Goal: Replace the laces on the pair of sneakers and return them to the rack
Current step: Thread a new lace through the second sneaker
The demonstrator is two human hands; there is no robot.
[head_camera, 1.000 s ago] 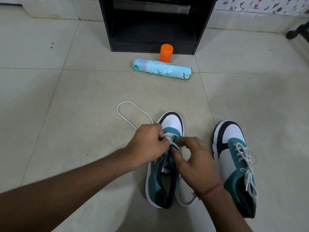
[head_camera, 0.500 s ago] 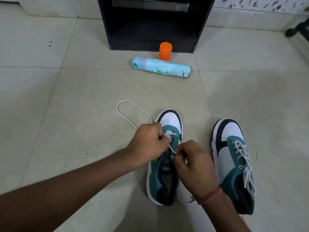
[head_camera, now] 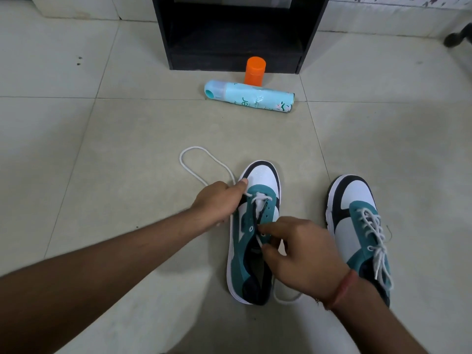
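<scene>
Right hand (head_camera: 304, 256) pinches lace (head_camera: 260, 242) over sneaker (head_camera: 252, 233).

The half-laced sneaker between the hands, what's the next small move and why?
Probably thread the lace end pinched by the right hand through the next empty eyelet: the sneaker shows only one crossing near the toe, while the left hand steadies it.

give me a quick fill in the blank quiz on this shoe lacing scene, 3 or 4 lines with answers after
1. The pale blue spray can near the black rack is lying on its ____.
2. The small cylinder standing behind that can is coloured ____.
3. The fully laced teal-and-white sneaker sits on the person's ____ side.
4. The right hand pinches the white lace of the ____ laced sneaker, while the left hand steadies it.

Answers: side; orange; right; partly
</scene>
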